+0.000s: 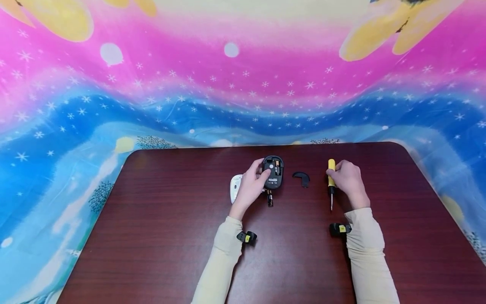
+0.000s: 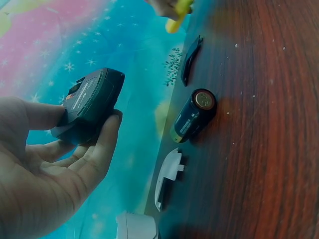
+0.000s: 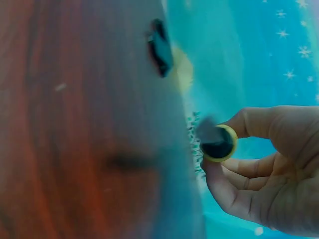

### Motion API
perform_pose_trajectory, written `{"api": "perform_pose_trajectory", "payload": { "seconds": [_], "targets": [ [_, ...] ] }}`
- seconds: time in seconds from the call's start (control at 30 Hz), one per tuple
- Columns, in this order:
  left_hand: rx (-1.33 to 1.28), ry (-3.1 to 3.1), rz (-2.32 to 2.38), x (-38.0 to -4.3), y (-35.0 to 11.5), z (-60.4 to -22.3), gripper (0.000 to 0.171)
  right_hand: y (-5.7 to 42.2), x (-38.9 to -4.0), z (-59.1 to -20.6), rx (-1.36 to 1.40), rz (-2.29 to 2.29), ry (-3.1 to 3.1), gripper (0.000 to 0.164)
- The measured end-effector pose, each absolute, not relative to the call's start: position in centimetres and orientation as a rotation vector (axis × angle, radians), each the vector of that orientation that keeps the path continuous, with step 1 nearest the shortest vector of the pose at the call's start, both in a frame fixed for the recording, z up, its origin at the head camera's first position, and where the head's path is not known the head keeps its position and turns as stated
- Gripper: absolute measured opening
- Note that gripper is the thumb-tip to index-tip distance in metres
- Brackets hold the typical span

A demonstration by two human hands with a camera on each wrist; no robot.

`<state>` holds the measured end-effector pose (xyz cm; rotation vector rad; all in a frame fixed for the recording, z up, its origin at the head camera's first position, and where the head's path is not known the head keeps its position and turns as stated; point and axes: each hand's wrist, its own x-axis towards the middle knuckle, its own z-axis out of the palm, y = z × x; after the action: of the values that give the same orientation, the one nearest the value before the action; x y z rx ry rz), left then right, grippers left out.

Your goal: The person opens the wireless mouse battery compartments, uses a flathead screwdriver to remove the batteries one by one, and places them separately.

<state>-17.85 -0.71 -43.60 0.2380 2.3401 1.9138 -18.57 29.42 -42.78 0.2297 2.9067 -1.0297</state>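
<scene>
My left hand (image 1: 252, 177) grips a black computer mouse (image 1: 274, 180), its underside turned up and its battery bay uncovered. One battery (image 1: 277, 167) sits in the bay. Beneath the mouse, a loose battery (image 1: 270, 199) lies on the table, larger in the left wrist view. A curved black battery cover (image 1: 301, 178) rests to the right of the mouse. My right hand (image 1: 348, 177) pinches a yellow-handled screwdriver (image 1: 331, 177) between thumb and fingers, its shaft pointing down toward the table's near side. In the right wrist view the screwdriver's shaft is blurred.
A white mouse (image 1: 235, 188) lies partly behind my left hand on the dark red wooden table (image 1: 159, 236). A white cover piece (image 2: 169, 172) shows beside it in the left wrist view. A printed cloth (image 1: 243, 105) hangs along the table's far edge and sides.
</scene>
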Motion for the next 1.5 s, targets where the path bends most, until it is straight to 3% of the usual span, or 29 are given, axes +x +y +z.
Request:
{"api": "perform_pose_trajectory", "payload": {
  "seconds": [0.23,0.5,0.83,1.3,1.5],
  "targets": [
    [0.247,2.356,1.899,-17.8,-0.6,-43.6,0.042,28.9,-18.1,-41.0,0.274,-1.195,2.976,0.034],
    [0.238,2.377,1.883,-17.6,-0.4,-43.7,0.043,27.8,-17.5,-39.1,0.28,-1.722,2.809,0.046],
    [0.243,2.379,1.88,-17.5,-0.3,-43.8,0.042,25.8,-17.0,-37.6,0.235,-2.45,2.3,0.022],
    [0.259,2.356,1.906,-17.3,0.0,-43.8,0.04,22.1,-16.3,-36.4,0.062,-2.844,2.054,0.014],
    [0.262,2.381,1.896,-17.4,0.1,-43.7,0.04,20.8,-16.5,-36.7,-0.032,-2.953,2.004,0.019]
  ]
}}
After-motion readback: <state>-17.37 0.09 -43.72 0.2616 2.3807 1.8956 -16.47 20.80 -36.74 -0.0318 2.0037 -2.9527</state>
